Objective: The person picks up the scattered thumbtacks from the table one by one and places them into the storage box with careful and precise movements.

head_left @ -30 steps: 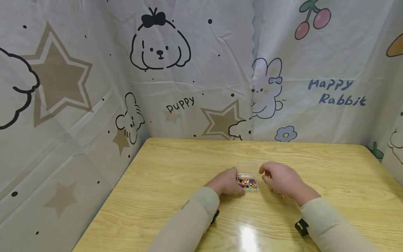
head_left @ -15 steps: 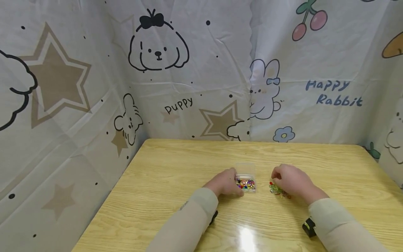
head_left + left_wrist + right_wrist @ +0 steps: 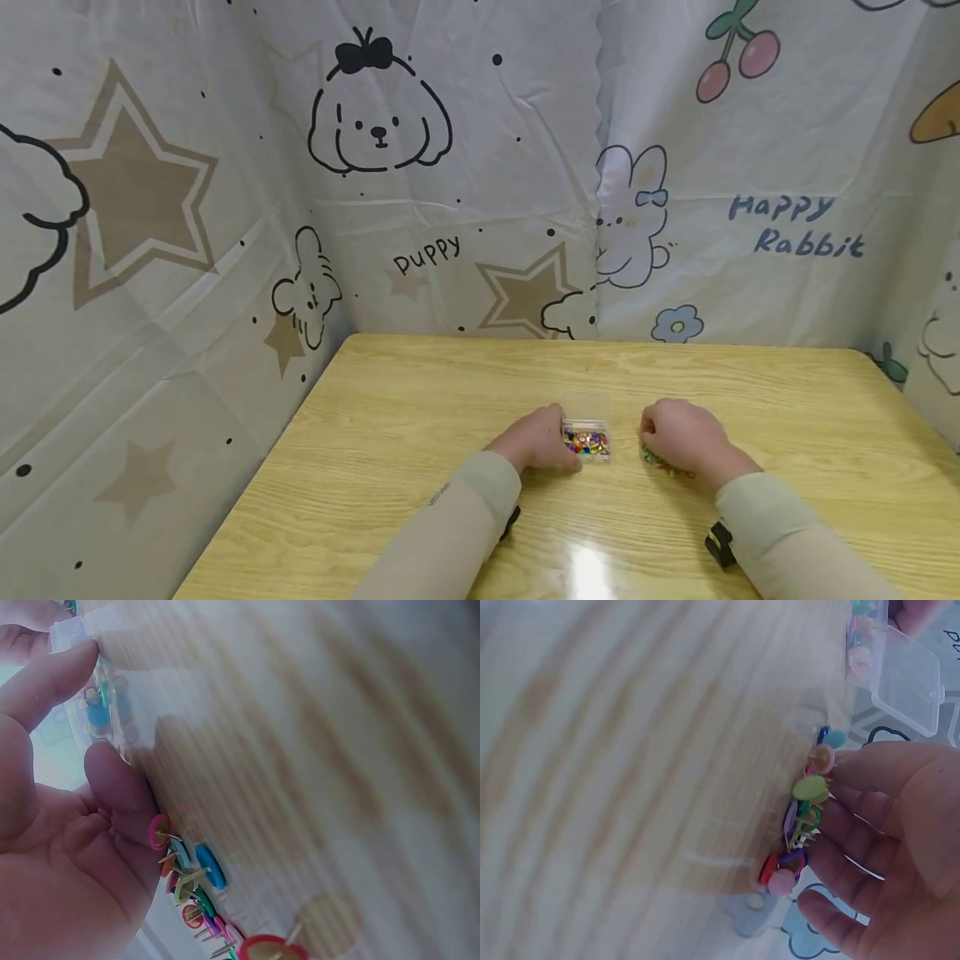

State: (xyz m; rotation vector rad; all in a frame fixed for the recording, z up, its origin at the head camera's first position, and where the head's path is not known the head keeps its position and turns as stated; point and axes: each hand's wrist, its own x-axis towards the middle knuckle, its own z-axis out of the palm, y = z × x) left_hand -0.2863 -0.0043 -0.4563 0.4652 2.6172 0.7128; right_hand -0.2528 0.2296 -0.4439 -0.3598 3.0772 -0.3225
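A small clear plastic box [image 3: 596,458] lies with its lid raised, filled with bright coloured thumbtacks [image 3: 579,442]. My left hand [image 3: 536,439] holds the box's left side between thumb and fingers; the left wrist view shows them bent around its clear wall. To the right of the box is a heap of loose thumbtacks [image 3: 651,457], partly hidden under my right hand [image 3: 684,435]. In the right wrist view those fingers bend at the heap, close to a peach tack [image 3: 823,758] and a light green tack [image 3: 810,787]. Whether they pinch one I cannot tell.
The wooden tabletop [image 3: 427,400] carries the box and heap. A printed cloth [image 3: 487,125] hangs behind the table and along its left side. In the right wrist view the raised lid [image 3: 907,679] stands out beyond the box.
My right hand has gone from beside the box rightward to the loose tacks, then down over them, covering much of the heap. My left hand stays on the box.
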